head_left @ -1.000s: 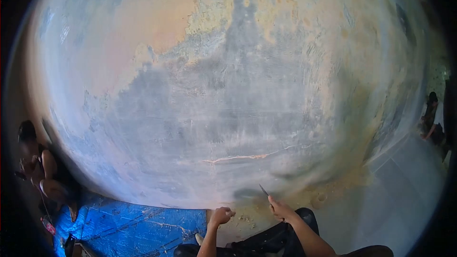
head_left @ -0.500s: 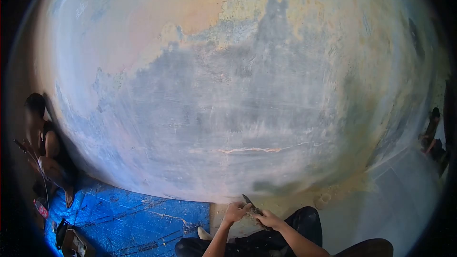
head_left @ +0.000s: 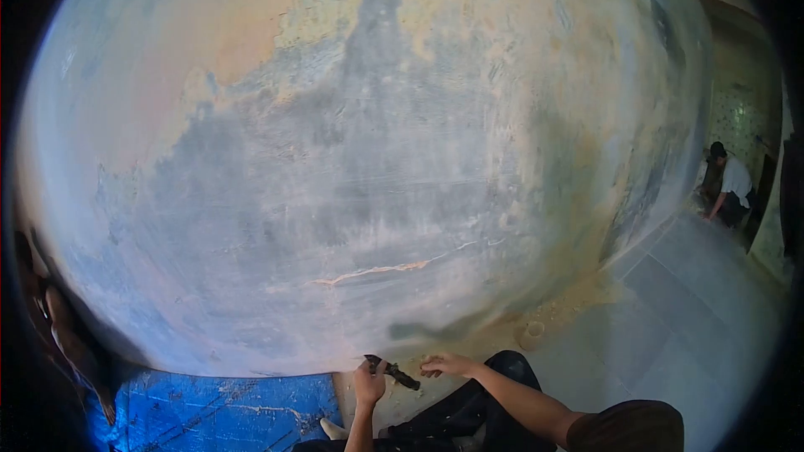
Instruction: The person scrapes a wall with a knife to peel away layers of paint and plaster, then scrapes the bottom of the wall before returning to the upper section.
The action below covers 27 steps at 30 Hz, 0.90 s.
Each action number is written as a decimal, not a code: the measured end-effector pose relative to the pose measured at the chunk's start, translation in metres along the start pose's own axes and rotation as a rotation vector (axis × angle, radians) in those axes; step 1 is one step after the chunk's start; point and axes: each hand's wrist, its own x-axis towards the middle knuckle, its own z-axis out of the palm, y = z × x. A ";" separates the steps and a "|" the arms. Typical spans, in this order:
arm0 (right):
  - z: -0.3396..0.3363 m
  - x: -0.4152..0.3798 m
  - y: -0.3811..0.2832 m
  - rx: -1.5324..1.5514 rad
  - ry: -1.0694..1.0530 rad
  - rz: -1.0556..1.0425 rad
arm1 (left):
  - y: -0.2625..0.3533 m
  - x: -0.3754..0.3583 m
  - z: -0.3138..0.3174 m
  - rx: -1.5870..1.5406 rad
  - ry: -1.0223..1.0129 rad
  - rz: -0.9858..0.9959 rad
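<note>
My left hand (head_left: 368, 385) is closed around a dark, knife-like tool (head_left: 404, 377). The tool's narrow end sticks out above my thumb, and its thicker black end points right. Its exact kind is hard to make out. To the right, apart from the tool, my right hand (head_left: 450, 365) reaches inward with fingers loosely stretched and slightly bent; I see nothing clear in it. Both hands are low in front of the wall (head_left: 335, 201), above my bent legs in dark trousers (head_left: 507, 372). The wall carries patchy grey and yellowish plaster and a long pale crack (head_left: 377, 271).
A blue sheet (head_left: 226, 414) covers the floor at left, where a person's leg (head_left: 75, 343) shows. A small round cup (head_left: 531, 334) stands among crumbs by the wall's foot. Grey floor tiles (head_left: 662, 318) run right, toward another person (head_left: 733, 184) bending down.
My view has turned right. My hands, together at the tool before, are now apart; the left keeps the tool and the right has moved off it.
</note>
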 end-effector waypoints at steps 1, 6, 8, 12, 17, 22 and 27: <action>-0.008 -0.001 -0.001 0.044 0.013 -0.005 | 0.015 0.000 -0.007 0.056 0.007 -0.014; -0.027 0.007 0.025 0.295 0.061 -0.012 | -0.017 0.012 -0.002 0.013 0.041 0.043; -0.029 0.007 0.023 0.336 0.075 -0.037 | -0.010 0.010 -0.005 -0.023 0.054 0.090; -0.023 0.005 0.024 0.395 0.103 -0.046 | -0.008 0.011 -0.004 -0.005 0.049 0.111; -0.021 0.021 0.039 0.188 0.086 -0.010 | -0.010 0.011 -0.001 -0.021 0.038 0.145; -0.011 0.018 0.044 -0.026 -0.005 -0.002 | 0.001 0.005 0.001 0.003 -0.007 0.122; 0.001 0.008 0.033 -0.182 -0.124 -0.080 | 0.008 0.002 0.007 -0.063 -0.029 0.158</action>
